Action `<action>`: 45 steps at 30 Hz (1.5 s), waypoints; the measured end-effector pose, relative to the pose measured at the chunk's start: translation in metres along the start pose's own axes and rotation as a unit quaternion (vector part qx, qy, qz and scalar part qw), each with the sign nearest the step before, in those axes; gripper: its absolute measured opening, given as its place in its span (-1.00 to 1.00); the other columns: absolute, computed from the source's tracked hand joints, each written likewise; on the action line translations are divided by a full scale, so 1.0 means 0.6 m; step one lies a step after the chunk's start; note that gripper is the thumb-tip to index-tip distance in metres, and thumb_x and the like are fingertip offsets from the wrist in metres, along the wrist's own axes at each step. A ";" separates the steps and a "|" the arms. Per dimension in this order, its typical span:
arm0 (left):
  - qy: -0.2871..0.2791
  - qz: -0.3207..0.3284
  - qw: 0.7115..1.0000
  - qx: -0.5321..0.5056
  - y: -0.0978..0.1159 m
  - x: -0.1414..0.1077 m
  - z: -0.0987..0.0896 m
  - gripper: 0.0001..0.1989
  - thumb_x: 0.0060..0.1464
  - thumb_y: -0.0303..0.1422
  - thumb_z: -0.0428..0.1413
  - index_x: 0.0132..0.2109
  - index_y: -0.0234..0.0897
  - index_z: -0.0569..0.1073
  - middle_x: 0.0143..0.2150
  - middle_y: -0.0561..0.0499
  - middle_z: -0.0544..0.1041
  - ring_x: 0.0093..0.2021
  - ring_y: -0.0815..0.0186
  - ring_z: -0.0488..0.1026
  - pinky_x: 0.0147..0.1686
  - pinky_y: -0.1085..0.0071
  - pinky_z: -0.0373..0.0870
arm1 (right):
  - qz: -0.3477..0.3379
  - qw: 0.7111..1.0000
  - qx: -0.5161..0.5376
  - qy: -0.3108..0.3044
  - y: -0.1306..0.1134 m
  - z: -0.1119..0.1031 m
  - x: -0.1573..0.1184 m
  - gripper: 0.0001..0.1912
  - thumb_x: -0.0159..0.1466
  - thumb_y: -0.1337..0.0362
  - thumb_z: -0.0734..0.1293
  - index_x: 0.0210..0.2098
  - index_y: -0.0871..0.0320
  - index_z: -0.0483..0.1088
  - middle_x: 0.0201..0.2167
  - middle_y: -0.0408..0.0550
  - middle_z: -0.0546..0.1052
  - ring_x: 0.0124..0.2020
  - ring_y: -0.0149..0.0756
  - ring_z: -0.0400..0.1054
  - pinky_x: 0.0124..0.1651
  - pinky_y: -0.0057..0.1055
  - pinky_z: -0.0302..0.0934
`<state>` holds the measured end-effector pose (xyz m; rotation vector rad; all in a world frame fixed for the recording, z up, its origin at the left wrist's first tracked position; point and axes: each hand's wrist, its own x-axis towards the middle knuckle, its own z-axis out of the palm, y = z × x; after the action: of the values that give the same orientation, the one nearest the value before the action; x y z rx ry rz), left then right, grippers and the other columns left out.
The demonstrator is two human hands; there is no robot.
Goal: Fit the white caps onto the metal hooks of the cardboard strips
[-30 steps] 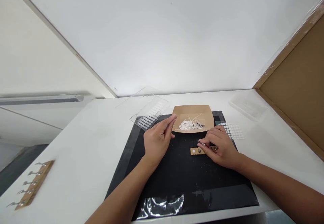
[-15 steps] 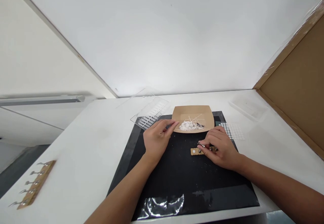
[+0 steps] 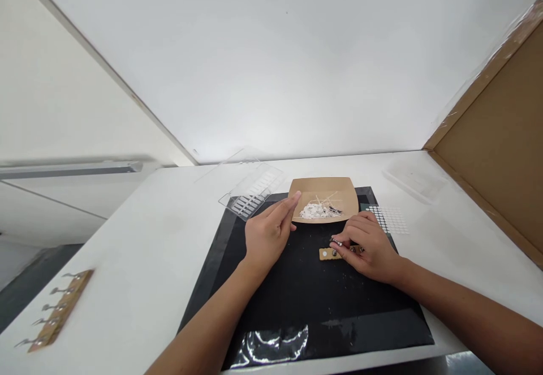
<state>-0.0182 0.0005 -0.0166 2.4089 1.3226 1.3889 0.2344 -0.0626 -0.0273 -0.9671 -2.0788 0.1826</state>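
A small metal piece (image 3: 336,241) is pinched between the thumb and fingertips of my right hand (image 3: 367,246). Below those fingers a narrow tan strip (image 3: 326,254) with a white dot and small metal knobs lies on the black mat (image 3: 288,301), partly covered by the hand. My left hand (image 3: 269,231) hovers at the left edge of the brown paper tray (image 3: 322,185), its fingers pressed together; whether anything small is between them is hidden. White paper scraps (image 3: 318,210) and thin sticks lie in the tray.
Clear plastic cases (image 3: 250,194) lie behind my left hand. A sheet of white dots (image 3: 392,219) and a clear lid (image 3: 416,182) are at the right. A wooden strip with metal hooks (image 3: 61,310) sits far left. Cardboard (image 3: 496,132) stands at the right edge.
My left hand has turned, its fingers now straighter and pointing up over the tray's left edge instead of pinched at the tips. My right hand has hardly moved.
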 end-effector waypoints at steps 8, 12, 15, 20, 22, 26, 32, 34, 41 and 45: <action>-0.044 0.112 0.985 -0.122 0.029 -0.012 -0.006 -0.91 0.35 -0.33 0.27 -0.07 -0.24 0.62 -0.26 -0.01 0.68 -0.50 0.46 0.50 -0.41 0.52 0.52 | -0.007 1.000 -0.019 0.012 0.006 -0.001 0.000 -0.92 0.47 0.26 0.43 -0.20 0.07 0.51 -0.45 -0.23 0.53 -0.35 -0.32 0.41 -0.10 -0.23 0.08; -0.094 0.140 0.971 -0.171 0.040 -0.024 -0.001 -0.77 0.32 -0.29 0.30 0.06 -0.26 0.58 -0.13 -0.08 0.64 -0.56 0.54 0.39 -0.48 0.54 0.50 | -0.018 0.999 -0.021 0.017 0.006 -0.001 -0.001 -0.90 0.48 0.25 0.42 -0.20 0.06 0.53 -0.45 -0.21 0.52 -0.35 -0.33 0.40 -0.11 -0.23 0.08; -0.118 0.136 0.965 -0.191 0.047 -0.031 0.005 -0.73 0.33 -0.29 0.29 0.12 -0.24 0.57 -0.10 -0.09 0.62 -0.55 0.54 0.40 -0.51 0.56 0.49 | -0.028 0.999 -0.019 0.017 0.005 0.000 -0.001 -0.89 0.48 0.27 0.42 -0.23 0.06 0.52 -0.46 -0.23 0.49 -0.37 -0.35 0.37 -0.11 -0.24 0.07; -0.122 0.144 0.958 -0.215 0.056 -0.032 0.010 -0.82 0.34 -0.36 0.27 0.06 -0.19 0.64 -0.17 -0.07 0.66 -0.29 0.36 0.63 -0.31 0.50 0.62 | -0.034 0.999 -0.029 0.002 0.002 -0.001 -0.002 -0.82 0.47 0.30 0.40 -0.31 0.07 0.48 -0.46 -0.21 0.45 -0.38 -0.34 0.32 -0.13 -0.24 0.08; -0.114 0.141 0.956 -0.230 0.057 -0.031 0.010 -0.84 0.35 -0.40 0.25 0.03 -0.18 0.67 -0.19 -0.06 0.67 -0.24 0.33 0.66 -0.25 0.47 0.65 | -0.037 0.999 -0.027 0.002 0.001 -0.001 -0.002 -0.82 0.47 0.30 0.39 -0.30 0.07 0.47 -0.45 -0.21 0.45 -0.38 -0.34 0.32 -0.12 -0.24 0.09; -0.118 0.117 0.951 -0.261 0.057 -0.032 0.010 -0.83 0.34 -0.42 0.25 0.02 -0.17 0.68 -0.19 -0.06 0.66 -0.27 0.34 0.64 -0.30 0.47 0.64 | -0.036 0.999 -0.022 -0.002 -0.001 -0.001 -0.003 -0.79 0.48 0.30 0.38 -0.33 0.07 0.44 -0.46 -0.21 0.44 -0.38 -0.33 0.31 -0.12 -0.23 0.09; -0.141 0.086 0.935 -0.314 0.065 -0.034 0.004 -0.86 0.32 -0.46 0.25 -0.04 -0.23 0.68 -0.20 -0.07 0.62 -0.43 0.44 0.52 -0.46 0.52 0.51 | -0.028 0.999 -0.005 -0.016 -0.002 -0.003 -0.004 -0.81 0.46 0.28 0.42 -0.30 0.07 0.40 -0.46 -0.22 0.46 -0.38 -0.30 0.34 -0.11 -0.21 0.09; -0.146 0.076 0.937 -0.309 0.066 -0.034 0.001 -0.90 0.31 -0.47 0.25 -0.09 -0.27 0.66 -0.20 -0.08 0.59 -0.50 0.48 0.43 -0.52 0.53 0.43 | -0.027 0.999 0.000 -0.027 -0.001 -0.005 -0.004 -0.90 0.45 0.24 0.45 -0.18 0.05 0.45 -0.44 -0.22 0.50 -0.34 -0.28 0.39 -0.09 -0.21 0.10; -0.179 0.047 0.956 -0.227 0.049 -0.031 -0.013 -0.93 0.33 -0.45 0.19 -0.15 -0.28 0.59 -0.29 -0.04 0.53 -0.45 0.41 0.44 -0.47 0.49 0.40 | -0.019 0.998 0.011 -0.056 -0.002 -0.013 -0.002 -0.71 0.42 0.23 0.44 0.09 0.06 0.40 -0.32 -0.15 0.54 -0.23 -0.18 0.45 0.00 -0.14 0.15; -0.226 0.098 0.955 -0.163 0.038 -0.033 -0.015 -0.93 0.28 -0.48 0.19 -0.16 -0.27 0.58 -0.27 -0.02 0.58 -0.37 0.38 0.51 -0.43 0.50 0.40 | -0.006 0.997 0.015 -0.072 0.000 -0.016 -0.003 -0.64 0.41 0.30 0.38 0.17 0.09 0.33 -0.27 -0.13 0.55 -0.21 -0.18 0.46 0.06 -0.10 0.16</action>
<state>-0.0143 -0.0305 -0.0148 2.4633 0.7032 0.9105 0.2421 -0.0655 -0.0223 -0.9479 -2.2064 0.2842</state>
